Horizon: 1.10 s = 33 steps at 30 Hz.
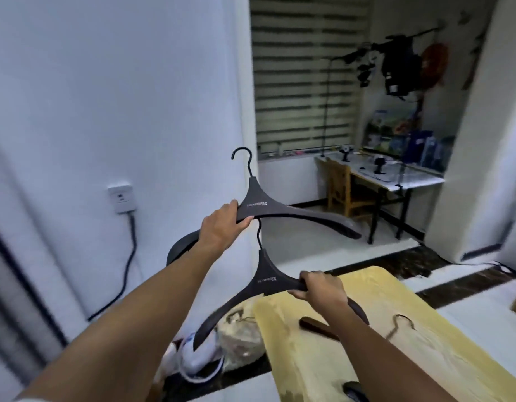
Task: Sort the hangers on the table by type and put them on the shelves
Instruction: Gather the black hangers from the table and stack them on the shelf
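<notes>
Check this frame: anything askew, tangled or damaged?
Nothing damaged. One oddity: the lower hanger, in the right hand, has its hook running up to the upper hanger beside the left hand; they may be caught together.

The bench (381, 288) has a yellow cloth (309, 369) over its top. A dark brown hanger (316, 327) lies on the cloth, partly hidden by an arm. A thin bent hook (400, 324) lies near it on the other side of the arm. Another dark thing (356, 390) sits at the near edge, too blurry to name.
</notes>
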{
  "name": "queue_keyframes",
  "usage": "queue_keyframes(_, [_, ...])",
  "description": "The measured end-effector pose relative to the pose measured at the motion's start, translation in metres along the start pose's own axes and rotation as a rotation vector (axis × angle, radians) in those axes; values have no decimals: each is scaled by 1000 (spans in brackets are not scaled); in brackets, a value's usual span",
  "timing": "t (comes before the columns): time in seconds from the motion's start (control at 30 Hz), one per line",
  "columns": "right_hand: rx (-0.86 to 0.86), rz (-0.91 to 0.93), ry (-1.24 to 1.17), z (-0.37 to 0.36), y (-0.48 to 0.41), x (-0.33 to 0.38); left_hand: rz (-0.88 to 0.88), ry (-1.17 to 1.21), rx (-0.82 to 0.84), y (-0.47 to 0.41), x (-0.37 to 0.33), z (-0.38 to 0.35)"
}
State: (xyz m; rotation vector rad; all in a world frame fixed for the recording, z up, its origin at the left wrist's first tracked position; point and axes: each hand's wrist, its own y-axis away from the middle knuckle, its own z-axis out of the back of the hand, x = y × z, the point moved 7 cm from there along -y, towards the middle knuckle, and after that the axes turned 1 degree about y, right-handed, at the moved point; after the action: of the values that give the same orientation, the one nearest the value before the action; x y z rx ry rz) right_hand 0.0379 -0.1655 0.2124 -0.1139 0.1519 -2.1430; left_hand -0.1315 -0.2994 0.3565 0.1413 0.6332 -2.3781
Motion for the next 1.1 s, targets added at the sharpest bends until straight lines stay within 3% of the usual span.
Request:
queue_keyframes(0.3, [0, 249, -60, -14, -18, 148, 318, -130, -95, 86, 150, 82])
queue_keyframes(0.63, [54, 566, -88, -11, 4, 325, 704, -308, -178, 274, 312, 178])
queue_keyframes(1.1, [100, 960, -4, -19, 99, 492, 1054, -405, -152, 507, 369, 240])
